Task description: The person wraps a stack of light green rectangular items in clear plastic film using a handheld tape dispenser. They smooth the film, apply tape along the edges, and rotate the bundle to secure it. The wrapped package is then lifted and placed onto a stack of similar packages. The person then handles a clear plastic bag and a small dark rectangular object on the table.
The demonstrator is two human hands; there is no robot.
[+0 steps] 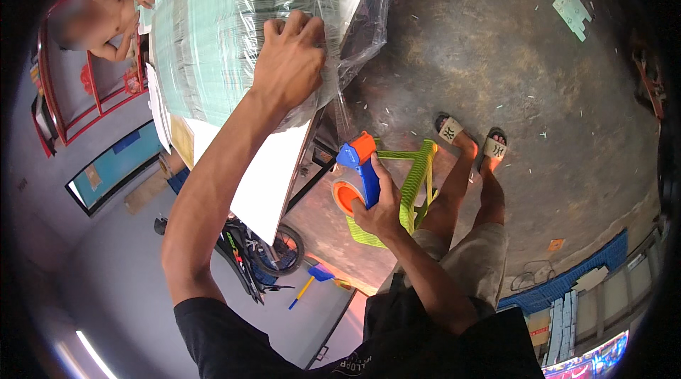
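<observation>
The left hand's fingers (289,60) are curled against the wrapped bundle (202,53); their tips are hidden, so I cannot tell whether they pinch the film or only press it. The right hand (383,202) is closed round the dispenser (369,182), its thumb by the roll's orange hub, at five o'clock from the left. A clear strip (342,118) seems to run between dispenser and bundle. Loose film (365,38) stands off at three o'clock from the left hand; the bundle reaches toward nine, on the white table (266,184). For a good hold, I'd pin the film flat, keep the strip taut and straight, and smooth out folds before tearing. The green stool (415,180), at two o'clock from the right hand, could snag the dispenser.
</observation>
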